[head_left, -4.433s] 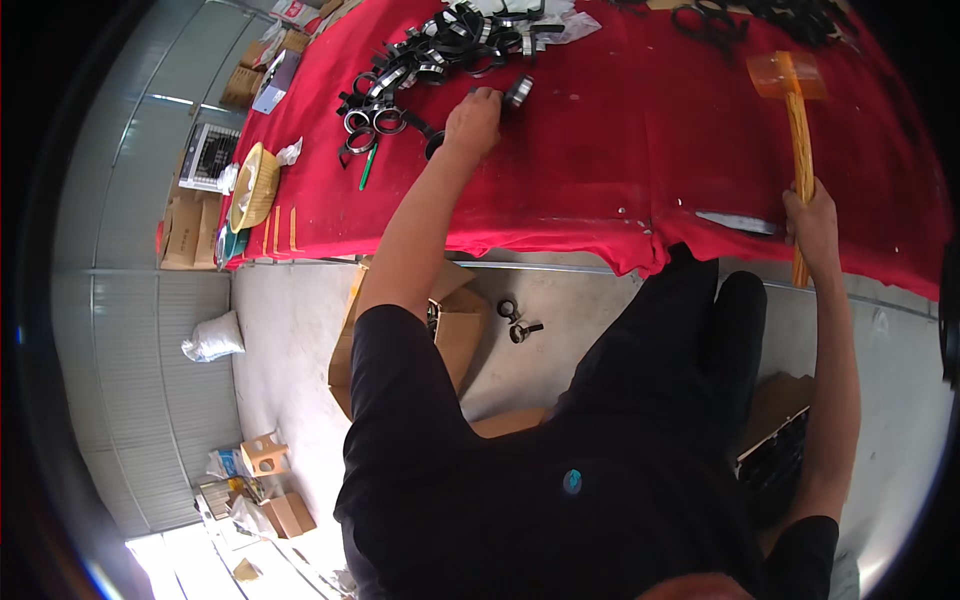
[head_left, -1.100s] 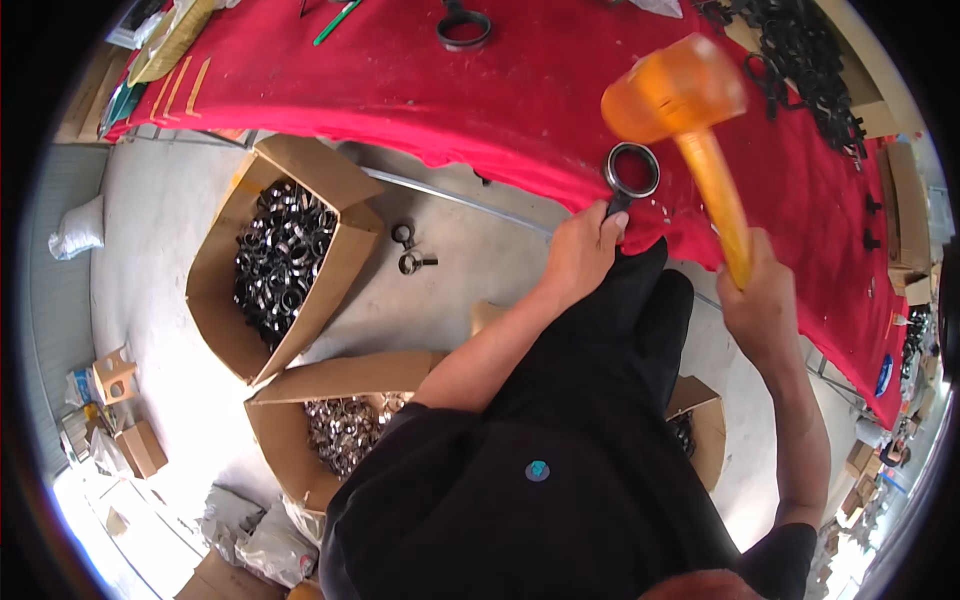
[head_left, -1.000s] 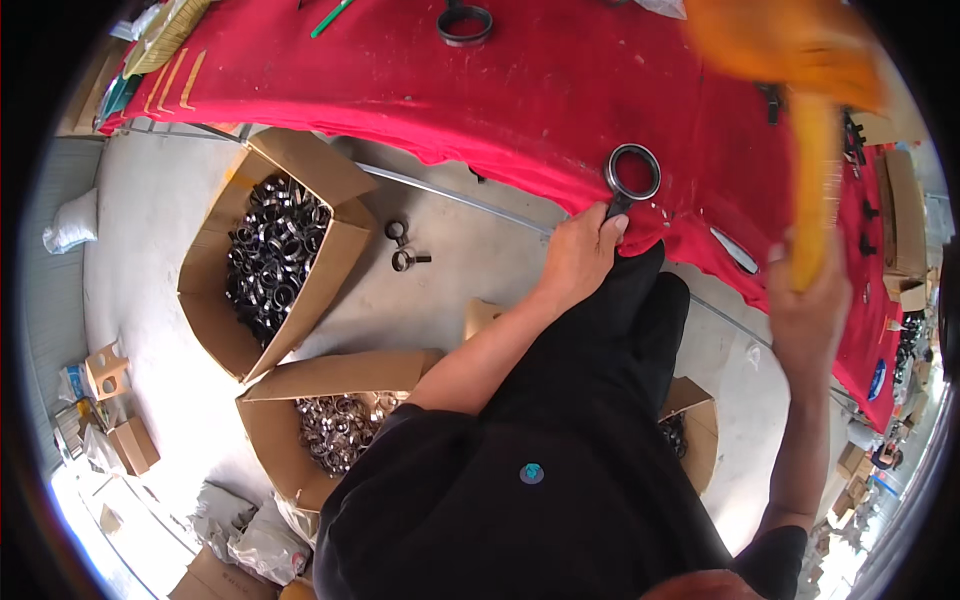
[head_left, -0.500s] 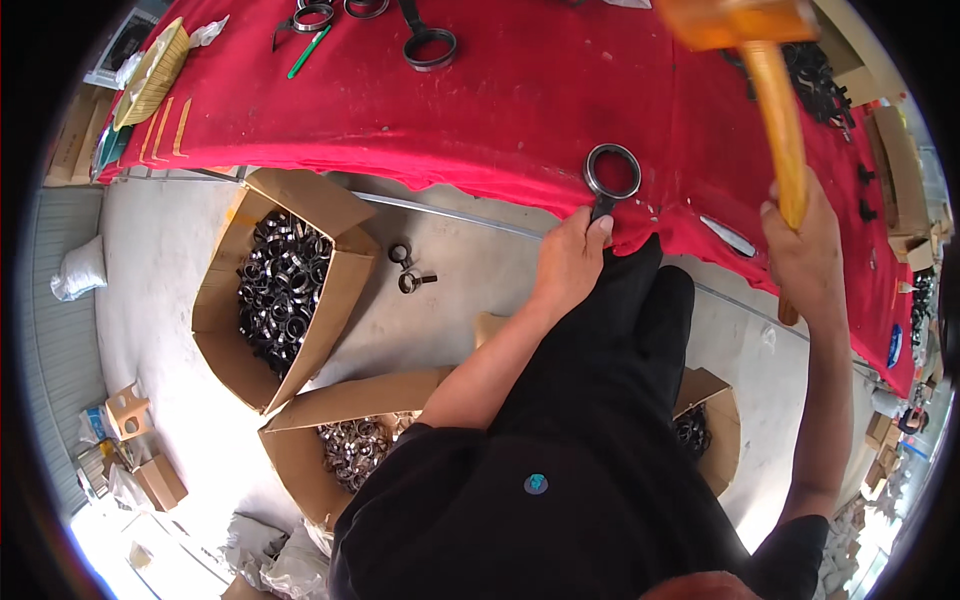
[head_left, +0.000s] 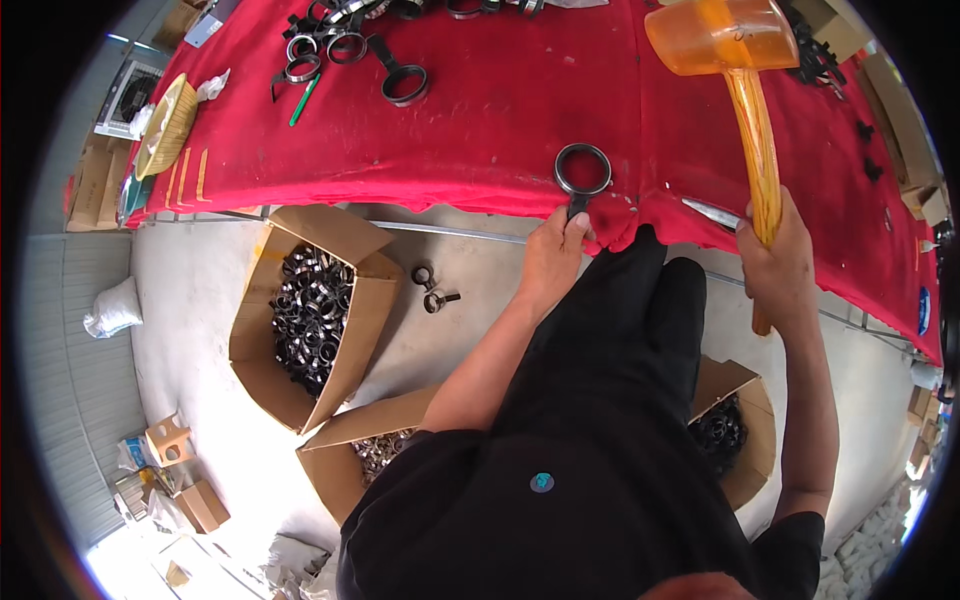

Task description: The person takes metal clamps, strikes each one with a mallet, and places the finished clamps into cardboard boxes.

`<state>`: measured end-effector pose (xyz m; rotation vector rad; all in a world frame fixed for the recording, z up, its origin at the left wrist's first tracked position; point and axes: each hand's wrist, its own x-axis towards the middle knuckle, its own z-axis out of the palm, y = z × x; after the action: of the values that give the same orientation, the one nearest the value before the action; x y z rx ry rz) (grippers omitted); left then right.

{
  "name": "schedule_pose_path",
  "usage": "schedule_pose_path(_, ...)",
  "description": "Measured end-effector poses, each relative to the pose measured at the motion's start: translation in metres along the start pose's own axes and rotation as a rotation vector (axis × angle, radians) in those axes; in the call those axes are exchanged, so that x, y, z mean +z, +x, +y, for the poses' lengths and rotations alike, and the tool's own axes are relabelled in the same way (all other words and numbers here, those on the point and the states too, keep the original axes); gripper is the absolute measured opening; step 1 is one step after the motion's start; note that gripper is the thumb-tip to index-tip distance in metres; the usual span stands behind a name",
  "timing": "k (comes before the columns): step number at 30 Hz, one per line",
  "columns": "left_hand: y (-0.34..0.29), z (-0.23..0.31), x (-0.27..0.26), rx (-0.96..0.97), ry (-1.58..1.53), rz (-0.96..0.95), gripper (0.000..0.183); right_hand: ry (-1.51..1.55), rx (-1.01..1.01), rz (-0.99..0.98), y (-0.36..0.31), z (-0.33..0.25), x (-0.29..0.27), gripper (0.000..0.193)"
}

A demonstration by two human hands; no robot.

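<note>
My left hand [head_left: 553, 252] is closed on the short handle of a black ring-shaped part [head_left: 583, 169], at the near edge of the red-covered table [head_left: 480, 130]. The ring lies over the cloth, a bright metal band lining its inside. In my right hand [head_left: 780, 262] is a mallet [head_left: 722, 38] with a translucent orange head and a wooden handle. Its head is raised above the table, apart from the ring. A knife-like pointed blade [head_left: 712, 212] lies on the cloth beside my right hand.
Several more ring parts [head_left: 404, 86] and a green pen [head_left: 305, 100] lie at the far left of the table, near a yellow basket [head_left: 168, 126]. Cardboard boxes of ring parts [head_left: 312, 320] stand on the floor. Two loose rings [head_left: 434, 301] lie beside one box.
The view has shifted, so the table and boxes sit differently in it. The mallet, blurred before, now shows sharply, still raised. My left hand keeps its hold on the ring part.
</note>
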<state>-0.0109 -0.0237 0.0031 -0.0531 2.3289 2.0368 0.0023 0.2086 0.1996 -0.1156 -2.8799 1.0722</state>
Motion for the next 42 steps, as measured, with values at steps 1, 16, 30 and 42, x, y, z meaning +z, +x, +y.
schedule_pose_path(1, 0.001, 0.002, 0.002, 0.006, 0.009, -0.011, 0.038, 0.014, -0.035, 0.047, -0.003, 0.005, 0.002, 0.025)
schedule_pose_path(16, -0.046, 0.002, -0.093, -0.056, -0.158, 0.009, 0.034, 0.212, 0.148, -0.097, 0.03, 0.079, 0.008, 0.028)
schedule_pose_path(30, -0.068, 0.005, -0.363, -0.013, 1.377, 0.696, 0.043, 0.422, 0.256, -0.047, 0.056, 0.168, 0.01, 0.019)
schedule_pose_path(42, 0.215, 0.099, -0.253, 0.496, 1.7, -0.2, 0.054, 0.598, 0.432, -0.051, 0.092, 0.248, 0.001, 0.015)
